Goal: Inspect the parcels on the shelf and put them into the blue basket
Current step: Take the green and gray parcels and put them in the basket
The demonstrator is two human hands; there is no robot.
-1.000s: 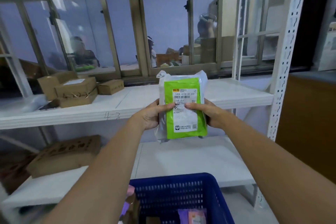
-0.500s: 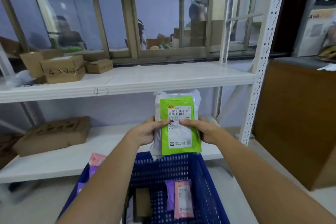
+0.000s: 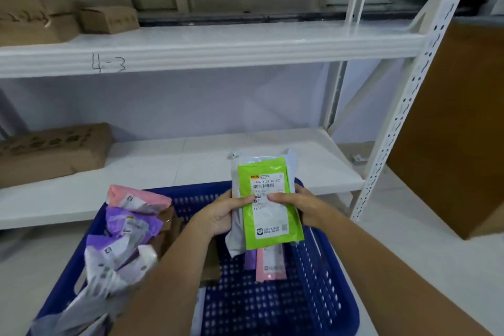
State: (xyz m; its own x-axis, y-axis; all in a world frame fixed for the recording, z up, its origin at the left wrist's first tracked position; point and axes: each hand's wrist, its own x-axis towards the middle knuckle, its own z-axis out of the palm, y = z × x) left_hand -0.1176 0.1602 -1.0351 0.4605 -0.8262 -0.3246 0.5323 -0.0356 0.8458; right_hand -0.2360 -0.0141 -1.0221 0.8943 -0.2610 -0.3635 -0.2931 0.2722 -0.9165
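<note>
A green parcel with a white shipping label, backed by a grey-white plastic bag, is upright above the blue basket. My left hand grips its left edge, thumb on the label. My right hand grips the right edge the same way. Inside the basket lie a pink parcel on the floor, and pink and purple parcels stacked along the left side. A brown box in the basket is partly hidden by my left forearm.
The white metal shelf stands behind the basket, marked "4-3" on its upper board. Cardboard boxes sit on the lower board at left and on the upper board at left. A brown cabinet stands at right.
Both hands have lowered the green parcel from the shelf level to just over the basket. The view has tilted down, showing more of the basket and its contents.
</note>
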